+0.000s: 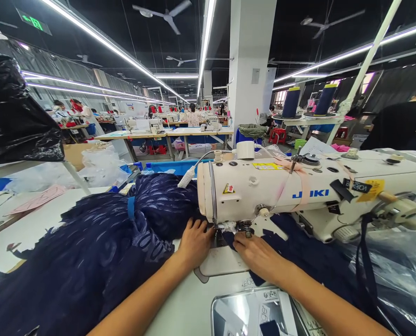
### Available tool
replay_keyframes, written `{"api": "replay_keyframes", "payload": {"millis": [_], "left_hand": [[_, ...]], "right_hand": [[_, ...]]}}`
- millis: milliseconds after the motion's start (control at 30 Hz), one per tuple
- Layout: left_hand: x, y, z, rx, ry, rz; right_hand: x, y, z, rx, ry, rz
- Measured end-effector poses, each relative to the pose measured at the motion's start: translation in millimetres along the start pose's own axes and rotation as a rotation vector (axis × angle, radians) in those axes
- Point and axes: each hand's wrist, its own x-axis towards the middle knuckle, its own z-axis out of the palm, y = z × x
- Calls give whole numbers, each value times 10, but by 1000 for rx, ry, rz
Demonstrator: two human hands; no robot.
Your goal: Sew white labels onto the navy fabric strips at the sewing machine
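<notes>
A white JUKI sewing machine (299, 191) stands across the table in front of me. A big heap of dark navy textured fabric (99, 247) lies to its left and runs under the machine head. My left hand (195, 242) rests flat on the fabric just left of the presser foot (229, 228), fingers stretched toward the needle. My right hand (257, 254) lies flat on a small navy piece (278, 233) just right of the foot, fingers pointing at it. Both hands press cloth against the machine bed; neither grips anything.
A shiny metal tray (250, 310) with paper labels sits at the near edge. Clear plastic bags (400, 261) lie at right. Two navy thread cones (291, 102) stand behind the machine. A black plastic bag (15, 116) hangs at left. Other workers sit at far tables (165, 133).
</notes>
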Motion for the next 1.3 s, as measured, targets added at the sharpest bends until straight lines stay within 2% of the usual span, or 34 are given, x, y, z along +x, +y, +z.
{"api": "replay_keyframes", "payload": {"millis": [267, 633, 1000, 1133, 1300], "left_hand": [[2, -7, -8, -16, -5, -7], [40, -24, -15, -76, -37, -9], [141, -41, 32, -56, 0, -2], [145, -49, 21, -60, -6, -22], [75, 59, -43, -42, -47, -75]], "right_hand": [[37, -64, 65, 27, -13, -27], [70, -136, 38, -20, -40, 21], [121, -185, 55, -26, -46, 66], [119, -128, 53, -40, -40, 62], [82, 123, 63, -83, 23, 28]]}}
